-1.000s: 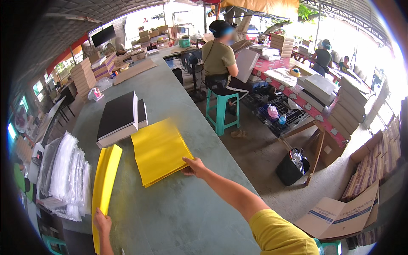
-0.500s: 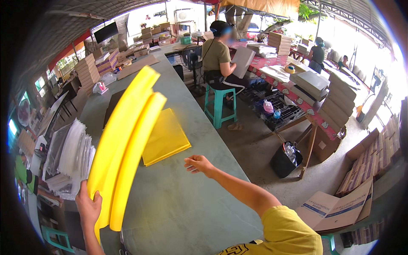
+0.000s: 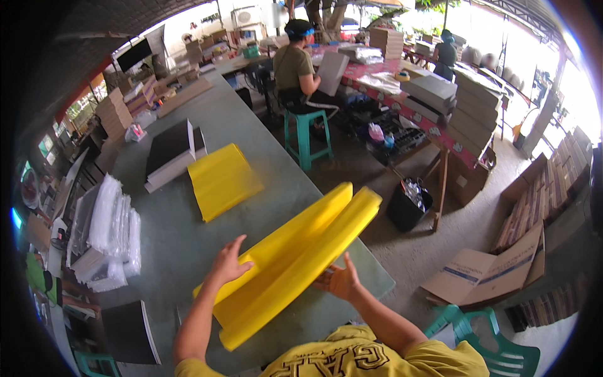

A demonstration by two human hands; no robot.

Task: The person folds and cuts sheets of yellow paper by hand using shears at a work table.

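In the head view, your left hand [image 3: 228, 262] is spread wide, its fingers pointing up and away and its thumb reaching over the left edge of the yellow sheeting [image 3: 294, 265]. You have not closed that hand on anything; whether the thumb presses on the yellow surface, you cannot tell from here. Your right hand [image 3: 342, 281] is open too, on the opposite long side, thumb raised and clear of the fingers. Those fingertips run in behind the sheeting's edge, partly hidden, so their contact cannot be made out.

The sheeting lies between your two hands, curled into two long folds side by side, slanting from low left to upper right above the near end of the grey-green table [image 3: 160, 242]. Beyond it, flat on the tabletop, you have a yellow stack [image 3: 223, 181], its far left corner near the black-covered book [image 3: 167, 151]. Off to your left stand clear plastic-wrapped bundles [image 3: 108, 229]. Past the table, a co-worker [image 3: 294, 69] sits on a teal stool [image 3: 306, 138].
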